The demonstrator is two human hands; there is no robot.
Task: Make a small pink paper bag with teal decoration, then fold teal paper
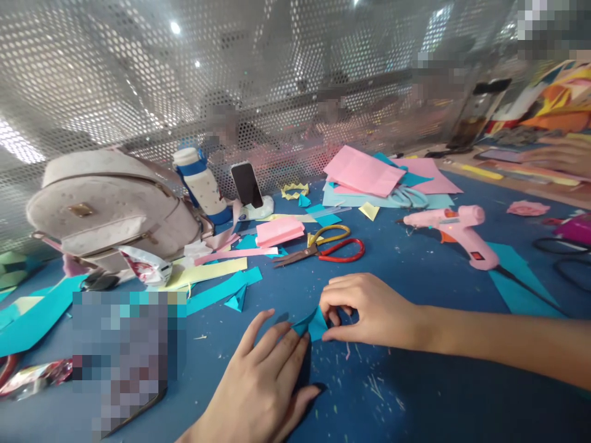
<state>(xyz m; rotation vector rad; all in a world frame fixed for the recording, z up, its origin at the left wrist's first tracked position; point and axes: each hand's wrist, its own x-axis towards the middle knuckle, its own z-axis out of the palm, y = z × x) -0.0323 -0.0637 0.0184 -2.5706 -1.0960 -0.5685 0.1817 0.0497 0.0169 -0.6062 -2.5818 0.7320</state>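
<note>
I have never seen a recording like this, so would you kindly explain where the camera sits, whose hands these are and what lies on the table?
There is no machine here: a person wears one camera on the head, looking forward and down at their own bare hands. The right hand pinches a small folded blue paper with its fingers; the left hand lies flat beside it, fingertips touching the paper. On the blue table lie scissors, a pink glue gun, pink sheets, paper strips, a backpack, a bottle and a propped phone.
</note>
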